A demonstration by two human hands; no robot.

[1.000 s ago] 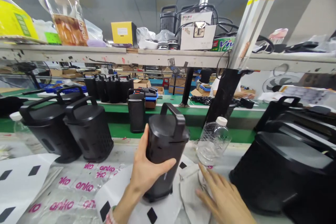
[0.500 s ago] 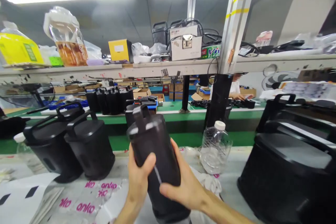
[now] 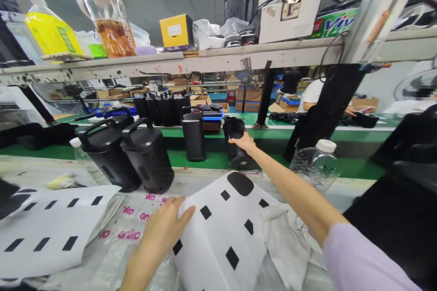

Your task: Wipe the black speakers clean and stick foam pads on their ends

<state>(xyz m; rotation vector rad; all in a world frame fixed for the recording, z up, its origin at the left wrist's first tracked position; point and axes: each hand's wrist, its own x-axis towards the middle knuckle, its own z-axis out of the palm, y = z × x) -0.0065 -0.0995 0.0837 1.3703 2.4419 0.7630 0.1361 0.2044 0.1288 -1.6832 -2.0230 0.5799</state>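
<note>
With my right arm stretched forward, my right hand (image 3: 243, 142) grips a black speaker (image 3: 241, 160) over the green conveyor (image 3: 218, 157). The speaker is tilted, and the fingers behind it are hidden. My left hand (image 3: 164, 225) is at the left edge of a white sheet (image 3: 218, 236) bearing black stickers, its thumb apart from the fingers. A crumpled whitish glove or cloth (image 3: 290, 241) lies right of the sheet. Another black speaker (image 3: 194, 138) stands upright on the conveyor, left of the held one.
Black speakers with handles (image 3: 148, 157) stand at left on the bench. A clear bottle (image 3: 322, 163) is at right, near large dark cases (image 3: 392, 204). Another sticker sheet (image 3: 44, 236) lies at left. A shelf (image 3: 136, 63) with bottles and boxes crosses above; a co-worker (image 3: 312, 95) is beyond.
The black speaker went from both hands above the bench to the conveyor, in my right hand alone. My left hand let go and moved down to the sheet, which is now uncovered.
</note>
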